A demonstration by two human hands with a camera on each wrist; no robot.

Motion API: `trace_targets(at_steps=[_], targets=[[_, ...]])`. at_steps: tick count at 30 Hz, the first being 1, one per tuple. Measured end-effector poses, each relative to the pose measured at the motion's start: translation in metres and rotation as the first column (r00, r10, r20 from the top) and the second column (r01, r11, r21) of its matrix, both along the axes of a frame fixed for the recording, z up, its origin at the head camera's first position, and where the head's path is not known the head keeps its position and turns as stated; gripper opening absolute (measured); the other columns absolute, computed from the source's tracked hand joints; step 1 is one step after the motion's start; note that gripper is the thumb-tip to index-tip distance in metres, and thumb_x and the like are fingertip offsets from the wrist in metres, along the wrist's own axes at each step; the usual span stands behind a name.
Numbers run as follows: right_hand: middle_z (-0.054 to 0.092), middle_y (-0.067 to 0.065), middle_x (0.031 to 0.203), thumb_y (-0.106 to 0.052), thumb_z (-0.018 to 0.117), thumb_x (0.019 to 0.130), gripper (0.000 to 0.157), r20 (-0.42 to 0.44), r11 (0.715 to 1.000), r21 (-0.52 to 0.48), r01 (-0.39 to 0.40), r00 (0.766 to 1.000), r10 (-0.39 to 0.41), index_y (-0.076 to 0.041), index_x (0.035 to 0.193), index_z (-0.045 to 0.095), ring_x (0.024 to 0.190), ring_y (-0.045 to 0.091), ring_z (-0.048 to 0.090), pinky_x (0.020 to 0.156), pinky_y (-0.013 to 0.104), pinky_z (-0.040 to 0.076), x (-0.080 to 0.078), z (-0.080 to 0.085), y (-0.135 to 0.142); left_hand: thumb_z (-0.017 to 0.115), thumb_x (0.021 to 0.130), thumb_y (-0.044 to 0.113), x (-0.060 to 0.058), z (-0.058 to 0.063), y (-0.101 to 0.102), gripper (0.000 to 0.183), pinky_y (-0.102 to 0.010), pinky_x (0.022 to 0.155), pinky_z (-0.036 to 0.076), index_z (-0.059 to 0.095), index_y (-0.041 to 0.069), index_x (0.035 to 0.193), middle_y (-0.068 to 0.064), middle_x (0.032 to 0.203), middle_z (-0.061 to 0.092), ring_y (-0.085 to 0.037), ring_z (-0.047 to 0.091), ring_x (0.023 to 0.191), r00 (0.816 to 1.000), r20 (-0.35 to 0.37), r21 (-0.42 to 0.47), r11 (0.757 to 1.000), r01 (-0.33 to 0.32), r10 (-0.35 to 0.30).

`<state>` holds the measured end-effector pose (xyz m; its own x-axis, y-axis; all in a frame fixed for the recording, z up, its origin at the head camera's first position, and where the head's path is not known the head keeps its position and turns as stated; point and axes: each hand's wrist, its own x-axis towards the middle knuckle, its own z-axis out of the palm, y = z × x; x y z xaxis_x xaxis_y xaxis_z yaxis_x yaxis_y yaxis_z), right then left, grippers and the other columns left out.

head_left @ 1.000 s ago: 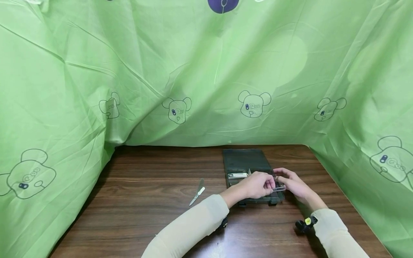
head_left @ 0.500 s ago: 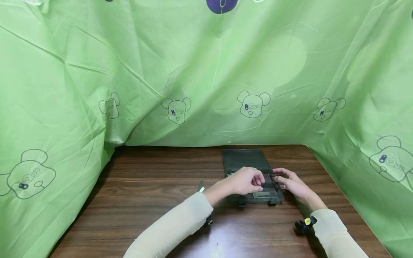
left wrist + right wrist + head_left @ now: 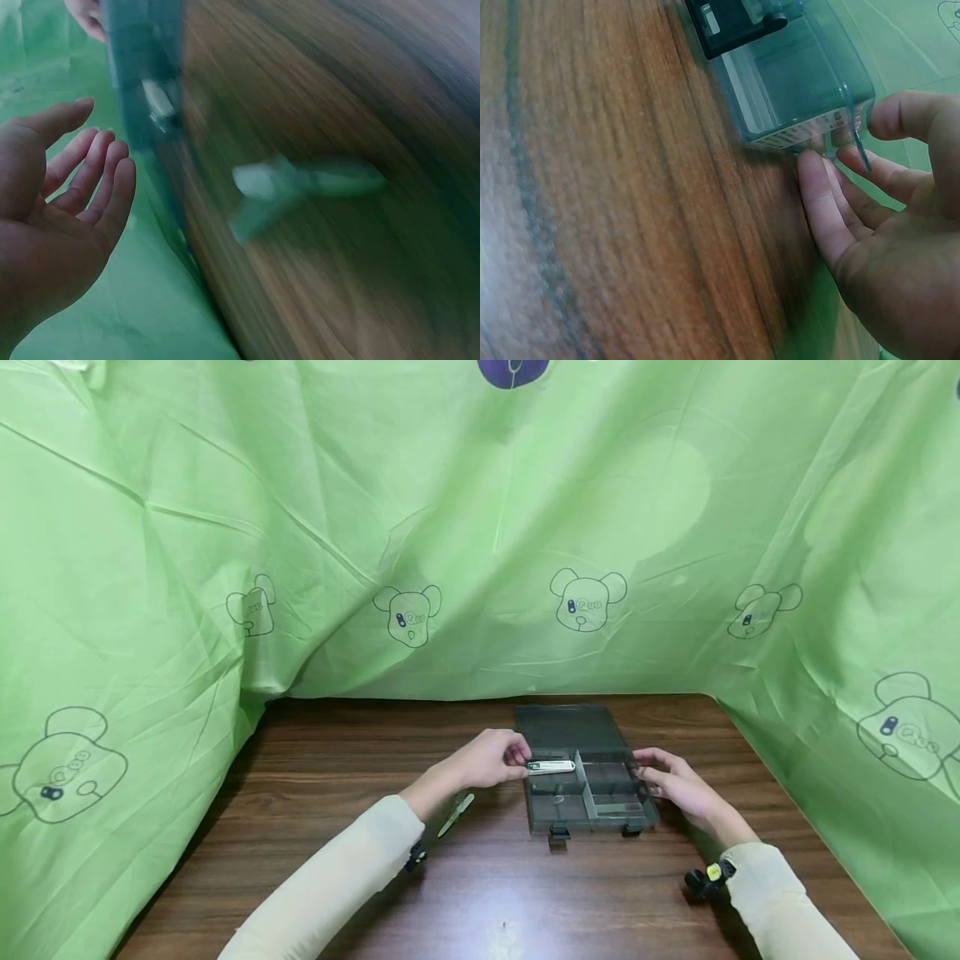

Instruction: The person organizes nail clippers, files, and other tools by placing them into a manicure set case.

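Observation:
A dark translucent plastic box (image 3: 536, 814) lies with its lid raised, a nail clipper (image 3: 551, 767) in its back left compartment. A small ring-shaped item (image 3: 558, 800) shows in the front left compartment, and a flat clear piece (image 3: 618, 810) in the front right one. My left hand (image 3: 491, 758), fingers loosely bent and holding nothing, is at the box's left edge, overlapping it near the clipper. At the opposite end my right hand (image 3: 675, 781) holds the box, thumb (image 3: 904, 116) by its upper corner and fingers (image 3: 817, 184) against the end wall.
Left of the box, a slim pale tool (image 3: 455, 817) lies on the wooden table (image 3: 337, 752), partly hidden by the left forearm; it is blurred in the left wrist view. Green printed cloth (image 3: 480, 643) hangs behind and along both sides.
My left hand has let go of the flat clear piece in the front right compartment and moved left across the box to its left edge. My right hand has stayed in place.

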<state>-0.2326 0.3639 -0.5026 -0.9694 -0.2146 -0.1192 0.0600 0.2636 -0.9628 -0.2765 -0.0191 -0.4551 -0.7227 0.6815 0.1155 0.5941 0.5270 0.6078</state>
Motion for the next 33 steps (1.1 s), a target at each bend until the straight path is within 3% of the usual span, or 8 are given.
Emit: trace_targets(at_steps=[5, 13, 19, 24, 33], targets=[[0.057, 0.023, 0.125, -0.007, 0.055, 0.108, 0.048, -0.003, 1.0, 0.011, -0.003, 1.0, 0.003, 0.013, 0.148, 0.039, 0.084, 0.012, 0.06, 0.07, 0.024, 0.055, 0.0, -0.001, -0.001, 0.081, 0.094, 0.012, -0.004, -0.008, -0.026, 0.023, -0.031, 0.086, 0.056, 0.071, -0.001, 0.111, -0.009, 0.099, 0.072, -0.02, 0.069, 0.093, 1.0, 0.0, -0.028, 0.999, -0.027, 0.027], [0.057, 0.025, 0.129, -0.008, 0.055, 0.108, 0.046, 0.0, 1.0, 0.02, 0.01, 1.0, -0.01, 0.012, 0.147, 0.043, 0.088, 0.014, 0.062, 0.073, 0.025, 0.056, -0.001, -0.005, 0.0, 0.082, 0.091, 0.01, -0.006, -0.016, -0.061, 0.024, -0.029, 0.083, 0.056, 0.071, -0.002, 0.109, -0.009, 0.097, 0.071, -0.021, 0.068, 0.091, 0.998, -0.002, -0.041, 0.997, -0.059, 0.059], [0.054, 0.03, 0.132, -0.008, 0.056, 0.107, 0.046, -0.001, 1.0, 0.029, 0.011, 1.0, -0.011, 0.012, 0.147, 0.043, 0.086, 0.013, 0.06, 0.071, 0.024, 0.054, -0.001, -0.004, 0.002, 0.083, 0.091, 0.012, -0.003, -0.02, -0.081, 0.025, -0.031, 0.084, 0.054, 0.071, 0.0, 0.109, -0.009, 0.099, 0.071, -0.023, 0.068, 0.093, 0.993, 0.053, -0.094, 0.99, -0.105, 0.11], [0.055, 0.028, 0.13, -0.008, 0.056, 0.108, 0.046, -0.005, 1.0, 0.026, 0.01, 1.0, -0.01, 0.012, 0.147, 0.043, 0.086, 0.012, 0.061, 0.072, 0.025, 0.055, 0.0, -0.002, 0.0, 0.084, 0.089, 0.011, 0.002, -0.026, -0.087, 0.026, -0.034, 0.084, 0.053, 0.07, 0.001, 0.108, -0.008, 0.097, 0.07, -0.022, 0.067, 0.092, 0.988, 0.063, -0.123, 0.984, -0.133, 0.141], [0.054, 0.028, 0.131, -0.007, 0.055, 0.108, 0.047, -0.001, 1.0, 0.012, 0.011, 1.0, -0.011, 0.013, 0.148, 0.041, 0.088, 0.013, 0.06, 0.072, 0.025, 0.055, 0.0, 0.0, -0.001, 0.082, 0.087, 0.006, 0.007, -0.032, -0.082, 0.025, -0.035, 0.084, 0.053, 0.068, 0.0, 0.107, -0.009, 0.096, 0.068, -0.025, 0.066, 0.093, 0.991, 0.047, -0.15, 0.981, -0.121, 0.129]])
